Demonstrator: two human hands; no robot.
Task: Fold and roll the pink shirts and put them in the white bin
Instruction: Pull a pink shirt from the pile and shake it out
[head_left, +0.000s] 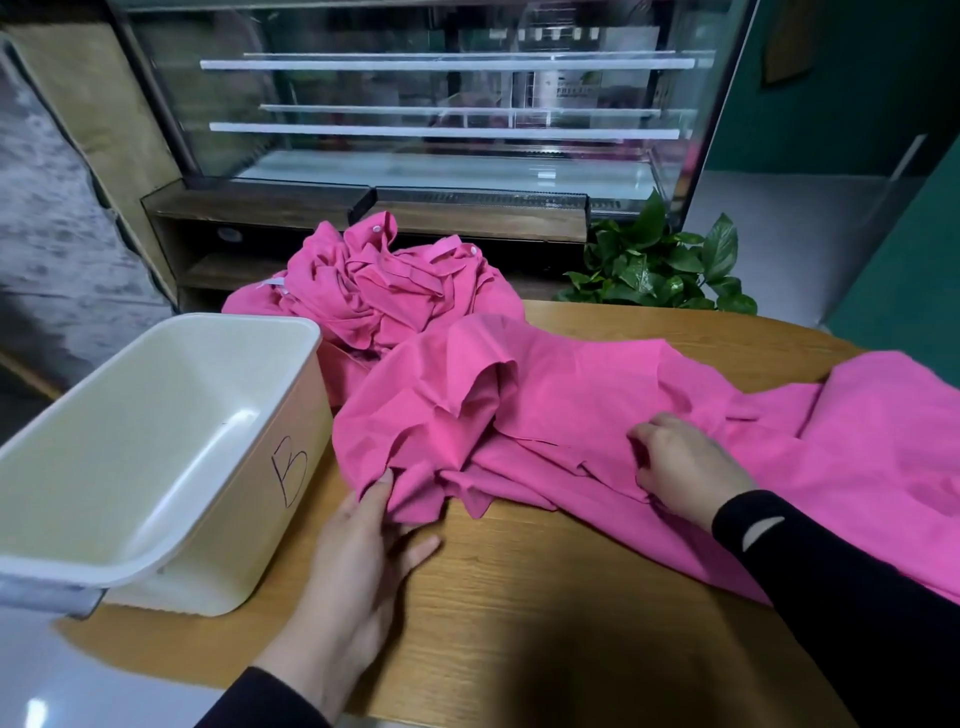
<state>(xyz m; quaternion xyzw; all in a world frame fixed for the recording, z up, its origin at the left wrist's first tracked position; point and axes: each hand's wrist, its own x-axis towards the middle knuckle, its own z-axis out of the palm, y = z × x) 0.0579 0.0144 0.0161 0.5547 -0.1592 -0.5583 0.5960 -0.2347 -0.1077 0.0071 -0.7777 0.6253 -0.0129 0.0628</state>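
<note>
A pink shirt (597, 405) lies spread and wrinkled across the wooden table (519, 597), reaching off to the right. My left hand (358, 561) pinches its bunched left edge between thumb and fingers. My right hand (685, 467) rests on the middle of the shirt with fingers curled into the cloth. A heap of more pink shirts (384, 280) sits at the table's far edge. The white bin (156, 441), marked with a "B", stands to the left with nothing in it.
A glass display case (426, 104) stands behind the table on a wooden base. A green leafy plant (660, 265) sits beyond the table's far right edge. The bin overhangs the table's left edge.
</note>
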